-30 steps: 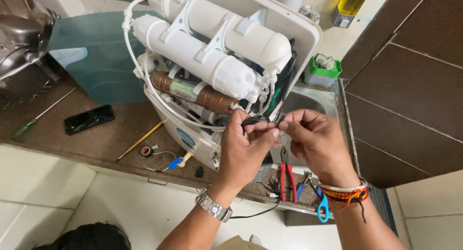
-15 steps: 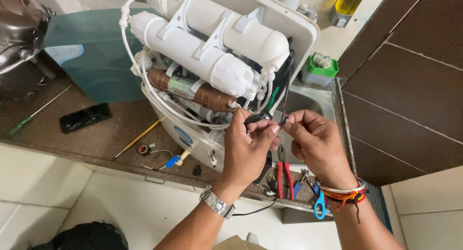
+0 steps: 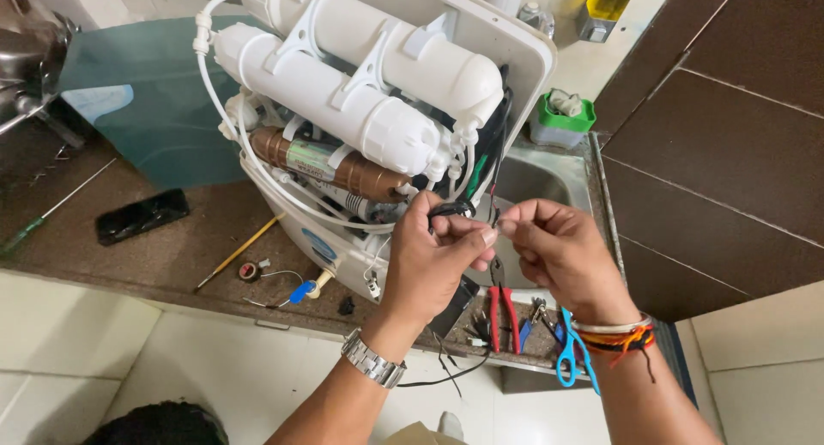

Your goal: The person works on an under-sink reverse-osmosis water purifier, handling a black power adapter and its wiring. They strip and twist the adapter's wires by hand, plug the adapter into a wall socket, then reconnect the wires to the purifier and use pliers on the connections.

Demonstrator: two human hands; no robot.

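Note:
An opened white water purifier (image 3: 369, 93) lies on the brown counter (image 3: 154, 256), its white filter cylinders and a copper-coloured cartridge (image 3: 330, 166) exposed. My left hand (image 3: 433, 260), with a metal wristwatch, pinches a thin black wire (image 3: 451, 210) that comes out of the purifier's lower right side. My right hand (image 3: 558, 252), with thread bracelets at the wrist, pinches the wire's end just right of the left fingertips. The two hands almost touch, in front of the purifier.
Red-handled pliers (image 3: 502, 312) and blue-handled scissors (image 3: 566, 359) lie on the counter edge under my hands. A black phone (image 3: 142, 215), a green-handled screwdriver (image 3: 39, 222), a yellow-handled tool (image 3: 236, 252) and a small tape roll (image 3: 250, 271) lie at left. A steel sink (image 3: 541, 179) sits behind.
The view has drifted slightly. Both hands stay pinched on the wire beside the purifier, shifting a little as the fingers work at its end.

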